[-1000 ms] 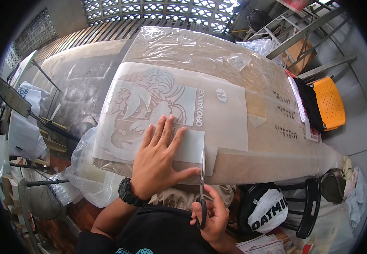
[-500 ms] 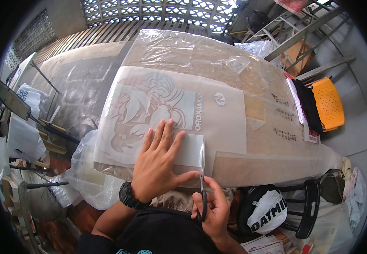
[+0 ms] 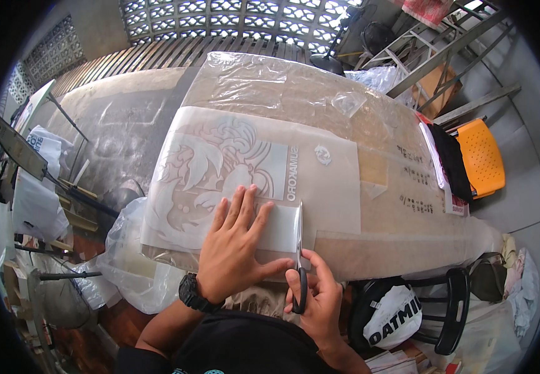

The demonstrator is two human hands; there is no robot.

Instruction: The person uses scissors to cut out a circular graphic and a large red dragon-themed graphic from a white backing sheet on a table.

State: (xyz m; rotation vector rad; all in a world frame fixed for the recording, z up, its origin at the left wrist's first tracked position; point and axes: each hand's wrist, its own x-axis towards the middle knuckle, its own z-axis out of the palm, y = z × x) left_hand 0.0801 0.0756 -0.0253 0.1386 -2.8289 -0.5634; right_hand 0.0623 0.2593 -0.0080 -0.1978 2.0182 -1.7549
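**Scissors partway up a printed sheet**

Spread flat on a long plastic-covered worktable (image 3: 407, 230): a large translucent white sheet printed with a pale swirling design (image 3: 251, 168), near edge close to the table's front edge. Cut begun from that near edge, by the look of it, blades of the black-handled steel scissors (image 3: 299, 255) pointing straight away from the body and reaching only a short way into the sheet. Most of the sheet's depth beyond the blade tips uncut, as far as visible; judged early in the cut, with the long run toward the far edge left. Whether the slit behind the blades is clean cannot be told at this size.

Left hand (image 3: 236, 252) pressed palm-down on the sheet, fingers spread apart and pointing away, thumb stretched right toward the scissors, just beside the blades without clearly touching. Black wristwatch (image 3: 193, 294) on that wrist.

Right hand (image 3: 317, 299) closed around the scissor handles at the table's front edge, fingers through the loops, blades close together.

Sheet thus lying under the left palm and directly ahead of the right hand, cut line between the two.

Off to the right, an orange plastic chair (image 3: 482, 156); lower right, a black stool (image 3: 454, 305); clear plastic bags (image 3: 130, 262) bunched left of the table.
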